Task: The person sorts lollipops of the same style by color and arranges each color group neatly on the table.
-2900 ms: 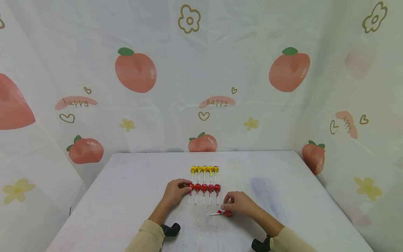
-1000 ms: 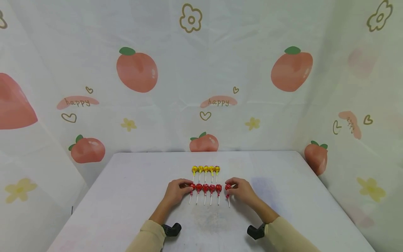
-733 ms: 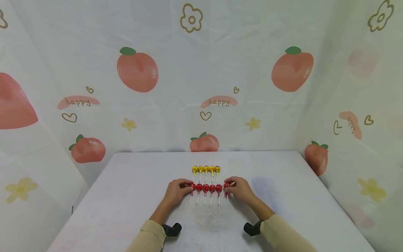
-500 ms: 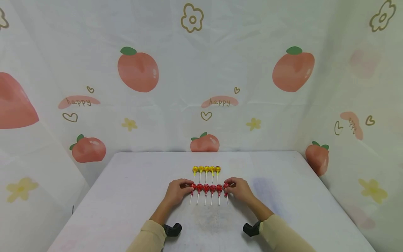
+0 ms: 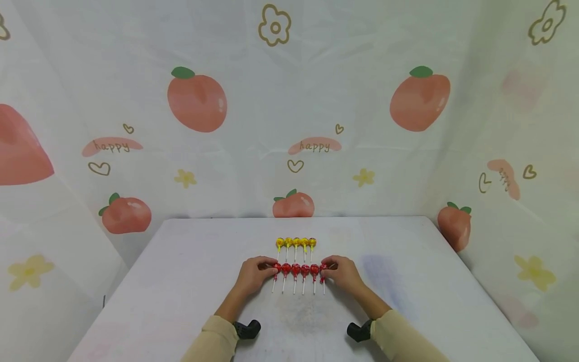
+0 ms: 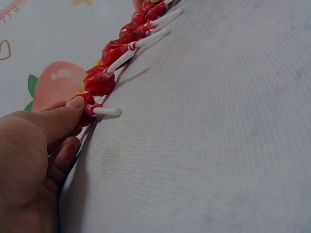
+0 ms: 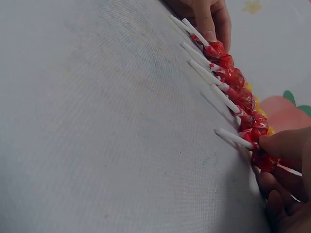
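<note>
Several red-wrapped lollipops (image 5: 296, 270) lie side by side on the white table, sticks pointing toward me. At the row's left end, my left hand (image 5: 252, 275) pinches the outermost red lollipop (image 6: 87, 119) by its candy head, thumb on the near side. My right hand (image 5: 346, 275) pinches the red lollipop (image 7: 265, 161) at the right end, which sits close beside its neighbour. Fingers partly cover both end heads. Behind them is a shorter row of yellow lollipops (image 5: 296, 242), their sticks reaching toward the red heads.
The white table (image 5: 181, 301) runs back to a hanging cloth (image 5: 253, 100) printed with peaches and flowers. A black device (image 5: 247, 330) is on the left wrist and another black device (image 5: 359, 331) on the right.
My right hand has brought the red lollipop that lay sideways nearer me up to the row's right end, turned its stick toward me and slid it left. My left hand has stayed put.
</note>
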A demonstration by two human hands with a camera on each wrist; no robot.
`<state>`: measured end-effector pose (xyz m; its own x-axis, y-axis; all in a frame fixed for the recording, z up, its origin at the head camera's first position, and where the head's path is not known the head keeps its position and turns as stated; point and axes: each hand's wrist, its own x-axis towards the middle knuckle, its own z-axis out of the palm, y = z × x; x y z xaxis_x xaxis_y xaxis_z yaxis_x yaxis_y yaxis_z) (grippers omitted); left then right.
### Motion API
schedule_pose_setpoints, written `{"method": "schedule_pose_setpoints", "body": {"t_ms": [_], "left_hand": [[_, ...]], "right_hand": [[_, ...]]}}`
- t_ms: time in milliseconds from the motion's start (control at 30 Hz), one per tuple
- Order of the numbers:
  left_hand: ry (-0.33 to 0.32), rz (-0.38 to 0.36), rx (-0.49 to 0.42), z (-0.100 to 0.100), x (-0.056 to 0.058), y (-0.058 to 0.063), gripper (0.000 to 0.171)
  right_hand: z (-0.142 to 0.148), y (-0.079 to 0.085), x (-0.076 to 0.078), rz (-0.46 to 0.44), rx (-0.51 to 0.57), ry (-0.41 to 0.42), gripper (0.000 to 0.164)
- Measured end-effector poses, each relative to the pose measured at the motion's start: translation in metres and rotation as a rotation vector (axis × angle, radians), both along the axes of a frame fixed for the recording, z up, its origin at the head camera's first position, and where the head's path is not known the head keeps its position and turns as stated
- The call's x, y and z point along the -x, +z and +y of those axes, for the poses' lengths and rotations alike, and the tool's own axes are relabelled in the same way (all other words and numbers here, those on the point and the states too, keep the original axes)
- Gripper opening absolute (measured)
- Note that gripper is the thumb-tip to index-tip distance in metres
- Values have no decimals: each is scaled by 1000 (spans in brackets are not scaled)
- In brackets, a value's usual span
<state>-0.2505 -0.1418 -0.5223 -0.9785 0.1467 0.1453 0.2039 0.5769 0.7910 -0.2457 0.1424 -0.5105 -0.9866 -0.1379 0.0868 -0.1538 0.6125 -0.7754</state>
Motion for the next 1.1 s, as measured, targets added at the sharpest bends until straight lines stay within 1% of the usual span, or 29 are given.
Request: {"method": "schedule_pose_setpoints", "body": {"t_ms": [233, 533, 900, 1100], "left_hand": [[2, 2, 11, 0, 0, 1, 22], [12, 7, 8, 1, -1, 0, 22], [7, 17, 11, 1, -1, -1, 22], [11, 12, 9, 1, -1, 0, 22]], "right_hand": [[-1, 3, -2, 2, -3, -4, 24], [-1, 2, -1, 17, -4, -9, 24], [1, 3, 0, -32, 2, -6, 19], [1, 5, 0, -30, 6, 0, 20]]}}
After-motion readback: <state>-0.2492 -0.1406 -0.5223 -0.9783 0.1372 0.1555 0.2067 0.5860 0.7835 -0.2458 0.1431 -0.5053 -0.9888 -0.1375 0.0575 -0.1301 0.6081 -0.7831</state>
